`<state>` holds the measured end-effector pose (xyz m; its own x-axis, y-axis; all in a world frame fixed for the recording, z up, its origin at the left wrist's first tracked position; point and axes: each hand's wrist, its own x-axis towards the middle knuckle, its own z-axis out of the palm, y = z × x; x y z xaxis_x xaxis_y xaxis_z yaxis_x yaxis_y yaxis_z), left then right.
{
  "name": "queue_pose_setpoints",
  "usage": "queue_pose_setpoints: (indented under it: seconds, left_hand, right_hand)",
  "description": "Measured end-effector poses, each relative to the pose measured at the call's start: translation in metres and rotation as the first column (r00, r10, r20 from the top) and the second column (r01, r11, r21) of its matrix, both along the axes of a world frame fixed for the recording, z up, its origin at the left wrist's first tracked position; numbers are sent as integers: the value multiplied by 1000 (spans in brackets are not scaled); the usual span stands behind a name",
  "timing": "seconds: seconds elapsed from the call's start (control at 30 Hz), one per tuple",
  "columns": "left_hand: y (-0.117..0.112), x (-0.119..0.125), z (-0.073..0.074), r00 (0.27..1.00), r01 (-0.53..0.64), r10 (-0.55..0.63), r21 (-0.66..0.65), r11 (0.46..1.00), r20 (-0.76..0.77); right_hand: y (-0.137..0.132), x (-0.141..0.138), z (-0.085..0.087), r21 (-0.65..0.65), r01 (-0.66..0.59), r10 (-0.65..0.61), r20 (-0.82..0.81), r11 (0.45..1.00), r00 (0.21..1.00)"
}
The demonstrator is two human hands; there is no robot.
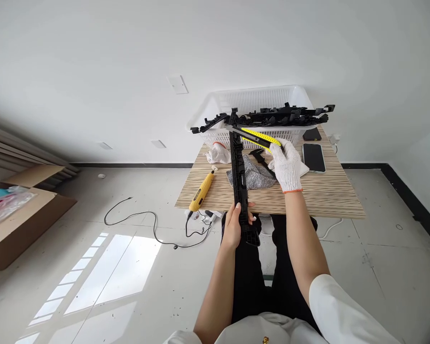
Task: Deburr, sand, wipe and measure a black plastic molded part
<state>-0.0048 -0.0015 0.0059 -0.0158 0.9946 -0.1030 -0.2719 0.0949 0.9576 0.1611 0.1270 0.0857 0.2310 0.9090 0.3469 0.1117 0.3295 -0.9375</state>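
My bare left hand (233,223) is wrapped round the lower end of a long black plastic part (239,177), which stands lengthwise in front of me over the table's near edge. In a white knit glove, my right hand (285,165) grips a yellow and black utility knife (260,138). Its blade (234,128) points left and lies at the upper end of the black part; whether it touches I cannot tell. Beneath the part is a grey cloth (256,174), with a black caliper-like tool (263,160) on it, partly hidden by my right hand.
A white plastic basket (208,112) with several black plastic parts (286,116) stands at the table's back. On the wood-grain table (326,191) lie a yellow rotary tool (201,191), a white glove (218,154) and two phones (313,157). A power cord (154,217) trails across the floor; a cardboard box (25,224) sits left.
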Motion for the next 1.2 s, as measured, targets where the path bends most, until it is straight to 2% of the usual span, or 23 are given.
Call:
queue_pose_setpoints:
  seconds: [0.07, 0.17, 0.37, 0.5, 0.63, 0.73, 0.83, 0.93, 1.03, 1.07, 1.13, 1.2]
  left_hand:
    - [0, 0, 0, 1000, -3, 3, 0, 1000, 5]
    - [0, 0, -1, 1000, -3, 3, 0, 1000, 8]
    - [0, -1, 0, 1000, 3, -3, 1, 1000, -4]
    - [0, -1, 1, 1000, 4, -4, -8, 1000, -9]
    - [0, -1, 1, 1000, 0, 0, -14, 1000, -7]
    - [0, -1, 0, 1000, 6, -6, -11, 1000, -4]
    - [0, -1, 0, 1000, 2, -2, -10, 1000, -7]
    - [0, 0, 1, 1000, -1, 1, -10, 1000, -7]
    - [0, 0, 1, 1000, -7, 7, -11, 1000, -11]
    - [0, 0, 1, 1000, -10, 10, -12, 1000, -16]
    - [0, 0, 1, 1000, -13, 13, -13, 1000, -22]
    - [0, 0, 0, 1000, -13, 12, -13, 1000, -22]
  right_hand:
    - [-2, -2, 0, 25, -6, 5, 53, 1000, 999]
    - [-3, -3, -1, 113, 108, -122, 130, 988, 984]
    - [-5, 2, 3, 121, 169, -180, 89, 978, 980]
    - [-5, 5, 6, 3, -11, 11, 2, 1000, 1000]
    - [-2, 4, 4, -3, 22, -23, -94, 1000, 995]
    - [-1, 2, 3, -22, -23, 19, -165, 1000, 986]
    - [-2, -1, 2, -15, 42, -44, -192, 999, 980]
    - [-3, -3, 0, -49, -9, 0, -177, 999, 984]
    - [-2, -2, -1, -44, 60, -67, -177, 997, 982]
    - [-2, -1, -1, -65, 35, -48, -202, 997, 978]
    - [-1, 2, 0, -134, -92, 54, -262, 987, 964]
    - [-2, 4, 3, -164, -118, 65, -298, 979, 952]
